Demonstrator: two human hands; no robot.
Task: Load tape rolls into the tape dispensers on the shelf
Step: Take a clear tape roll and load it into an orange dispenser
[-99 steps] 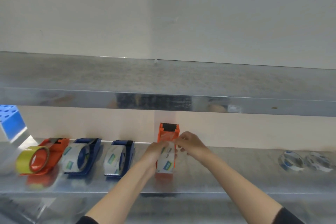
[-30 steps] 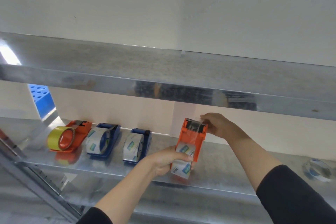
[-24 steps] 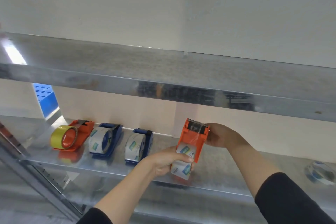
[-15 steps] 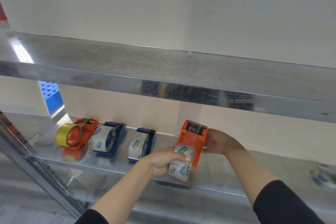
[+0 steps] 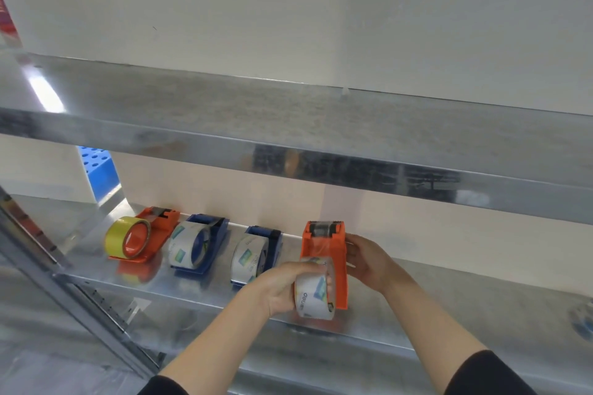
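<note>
Now left hand (image 5: 278, 289) round tape roll (image 5: 308, 298)

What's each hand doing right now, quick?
Left hand: grips the clear tape roll.
Right hand: holds the orange dispenser by its right side.
</note>
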